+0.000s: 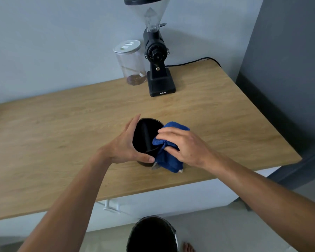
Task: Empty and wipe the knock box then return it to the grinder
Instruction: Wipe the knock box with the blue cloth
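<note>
The black round knock box (144, 135) stands on the wooden counter (62, 128), tilted toward me, its dark inside and crossbar showing. My left hand (125, 144) grips its left wall and near rim. My right hand (180, 144) presses a blue cloth (168, 157) against the box's right rim and outer side. The cloth hangs down to the counter. The black coffee grinder (157, 59) with a clear hopper stands at the back of the counter, well beyond the box.
A clear jar (132, 64) with a white lid stands just left of the grinder. The grinder's black cable (193, 61) runs right along the wall. A dark bin (152, 235) sits on the floor below the counter's front edge, a bare foot beside it.
</note>
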